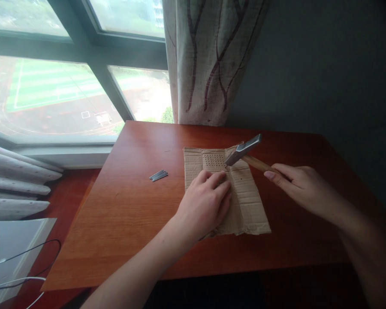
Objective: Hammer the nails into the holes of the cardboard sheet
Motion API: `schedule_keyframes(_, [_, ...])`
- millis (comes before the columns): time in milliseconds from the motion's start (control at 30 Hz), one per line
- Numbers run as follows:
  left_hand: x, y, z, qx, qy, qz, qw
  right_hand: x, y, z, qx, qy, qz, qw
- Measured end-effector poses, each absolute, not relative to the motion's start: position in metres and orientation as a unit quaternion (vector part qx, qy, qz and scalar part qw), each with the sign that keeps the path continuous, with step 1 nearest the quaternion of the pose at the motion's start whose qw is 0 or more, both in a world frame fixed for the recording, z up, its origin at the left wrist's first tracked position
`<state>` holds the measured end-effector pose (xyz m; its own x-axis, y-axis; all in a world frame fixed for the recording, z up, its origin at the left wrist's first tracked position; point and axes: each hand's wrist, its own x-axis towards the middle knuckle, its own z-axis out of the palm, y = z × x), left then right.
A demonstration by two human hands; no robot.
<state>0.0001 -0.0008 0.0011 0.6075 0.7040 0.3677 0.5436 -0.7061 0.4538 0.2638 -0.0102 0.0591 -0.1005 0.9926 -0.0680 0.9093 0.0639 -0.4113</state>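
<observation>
A hammer (244, 149) with a steel head and wooden handle is gripped by my right hand (297, 182), its fingers closed round the handle. The hammer head hangs tilted over the cardboard (252, 206), just beyond my left fingertips. My left hand (209, 197) rests on the cardboard with its fingers curled in a pinch. Between the fingertips and the hammer face shows a thin dark bit of what looks like a nail (226, 166); most of it is hidden. Beyond my left hand, a grid of small holes (214, 160) marks the cardboard.
Several loose nails (158, 175) lie in a small bundle left of the cardboard on the reddish wooden table (122, 223). A patterned curtain (209, 64) hangs behind the table, beside a window (58, 90). Cables (22, 279) run at the lower left.
</observation>
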Motion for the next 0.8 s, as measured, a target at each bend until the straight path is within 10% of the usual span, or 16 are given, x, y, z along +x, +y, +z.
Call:
schedule_keyframes(500, [-0.006,0.003,0.007,0.866,0.346,0.287,0.218,0.228,-0.022,0.004,-0.684,-0.491,0.389,0.372])
schedule_keyframes(800, [-0.046,0.032,0.014,0.631,0.444,0.548,0.324,0.224,-0.021,-0.003,-0.65,-0.409,0.455,0.451])
